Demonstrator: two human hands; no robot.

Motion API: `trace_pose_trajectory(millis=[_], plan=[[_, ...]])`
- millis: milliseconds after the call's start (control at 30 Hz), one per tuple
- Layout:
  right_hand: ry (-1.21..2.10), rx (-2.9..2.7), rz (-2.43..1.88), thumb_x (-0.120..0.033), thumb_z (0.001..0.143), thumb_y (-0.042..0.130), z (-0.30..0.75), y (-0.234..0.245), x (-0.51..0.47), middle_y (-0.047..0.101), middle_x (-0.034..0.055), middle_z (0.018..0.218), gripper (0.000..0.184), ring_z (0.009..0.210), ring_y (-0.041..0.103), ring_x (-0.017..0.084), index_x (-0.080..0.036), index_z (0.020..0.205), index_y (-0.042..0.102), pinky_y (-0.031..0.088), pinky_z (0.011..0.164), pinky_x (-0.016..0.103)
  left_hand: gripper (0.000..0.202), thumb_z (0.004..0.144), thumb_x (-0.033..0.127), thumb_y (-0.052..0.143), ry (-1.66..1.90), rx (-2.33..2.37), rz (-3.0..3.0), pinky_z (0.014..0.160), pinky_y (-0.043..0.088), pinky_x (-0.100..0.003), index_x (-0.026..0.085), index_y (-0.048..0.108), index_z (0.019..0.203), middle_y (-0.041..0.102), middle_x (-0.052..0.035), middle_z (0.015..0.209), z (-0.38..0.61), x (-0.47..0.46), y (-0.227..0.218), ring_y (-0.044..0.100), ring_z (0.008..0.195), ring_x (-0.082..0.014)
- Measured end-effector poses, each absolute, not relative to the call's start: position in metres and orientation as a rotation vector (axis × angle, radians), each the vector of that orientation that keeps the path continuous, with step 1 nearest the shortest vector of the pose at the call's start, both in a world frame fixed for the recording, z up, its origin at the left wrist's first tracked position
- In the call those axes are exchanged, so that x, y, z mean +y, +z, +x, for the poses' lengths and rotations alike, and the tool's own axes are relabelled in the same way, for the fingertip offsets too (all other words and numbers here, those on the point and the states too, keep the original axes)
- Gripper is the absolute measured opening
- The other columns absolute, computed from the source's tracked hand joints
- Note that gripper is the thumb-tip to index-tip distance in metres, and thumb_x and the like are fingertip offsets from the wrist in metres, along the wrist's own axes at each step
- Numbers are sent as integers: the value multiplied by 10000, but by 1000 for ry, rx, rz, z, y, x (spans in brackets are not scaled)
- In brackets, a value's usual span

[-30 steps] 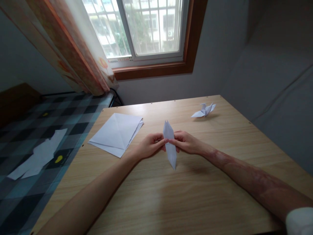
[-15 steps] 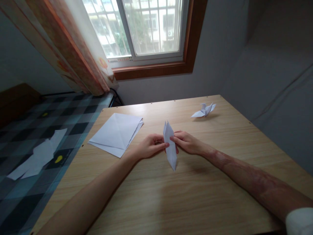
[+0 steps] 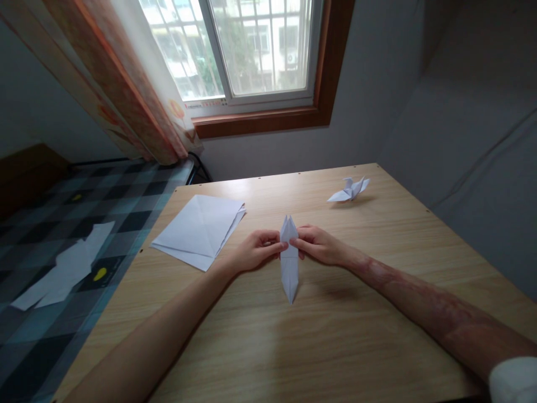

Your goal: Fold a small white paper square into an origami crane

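Between my two hands is a narrow piece of folded white paper (image 3: 289, 268), pointed at the near end and split into two tips at the far end. My left hand (image 3: 262, 248) pinches its left edge, the thumb lying on the front face. From the other side my right hand (image 3: 316, 243) grips the right edge, its thumb also on the front near the left thumb. The fingers behind the paper are partly hidden. The paper is held over the wooden table (image 3: 235, 347), its long axis pointing toward me.
A folded paper crane (image 3: 349, 191) stands at the table's far right. Stacked white paper sheets (image 3: 199, 229) lie at the left. Cut paper scraps (image 3: 69, 266) rest on a checked bedspread (image 3: 25, 347) beside the table. Behind are a window (image 3: 260, 50) and a curtain (image 3: 113, 73).
The folded paper has turned from a slant to nearly straight, its face now toward me and its near tip shifted left and closer. Both hands still hold it in almost the same place.
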State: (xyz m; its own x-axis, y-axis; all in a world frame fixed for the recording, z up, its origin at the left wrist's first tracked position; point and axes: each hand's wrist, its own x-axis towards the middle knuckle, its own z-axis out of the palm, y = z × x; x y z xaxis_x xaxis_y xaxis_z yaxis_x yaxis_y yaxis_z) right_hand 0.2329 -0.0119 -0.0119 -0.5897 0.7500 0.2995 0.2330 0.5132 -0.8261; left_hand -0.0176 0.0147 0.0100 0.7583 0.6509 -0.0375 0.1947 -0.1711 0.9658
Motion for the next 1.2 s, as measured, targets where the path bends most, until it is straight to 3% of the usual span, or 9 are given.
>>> trace_pose_trajectory(millis=[167,367,667,833,967,1200], plan=[[1034,-2089,-813,-590,1174,415,234,-9,-13,634,18,701,627,807,636,210,-216,713,615,493,877,332,587,1032,683,624,485,749,1774,630,409,-249,136,716,838,615,-12,730,-16,14,8,525,679,-136],[1024,-2110,-832,-643,1170,355,234,-13,-11,698,57,739,729,869,665,229,-220,630,601,492,1008,375,528,1011,661,673,517,775,1756,619,400,-244,149,691,881,627,-7,739,-18,15,3,538,676,-135],[990,-2103,-844,-613,1176,390,233,-14,-10,696,31,750,627,810,656,210,-201,796,669,504,880,331,561,1056,644,606,502,788,1839,632,400,-252,153,678,793,627,-11,713,-18,16,7,522,666,-134],[993,-2134,-836,-601,1183,373,234,-14,-11,694,32,772,627,865,665,219,-201,812,681,492,965,355,585,1087,647,529,556,807,1855,739,472,-276,165,653,780,657,-26,747,-15,16,10,593,734,-164],[936,-2177,-844,-600,1191,331,233,-13,-12,659,19,763,641,863,645,215,-205,823,676,460,1031,370,538,1063,632,581,563,806,1801,715,462,-274,161,675,821,649,-20,744,-14,17,9,585,725,-165],[905,-2213,-849,-572,1195,342,232,-12,-11,626,9,759,625,811,604,201,-205,788,643,468,986,362,519,1032,633,629,558,801,1730,687,449,-259,145,717,879,671,-23,749,-16,18,3,597,700,-149]])
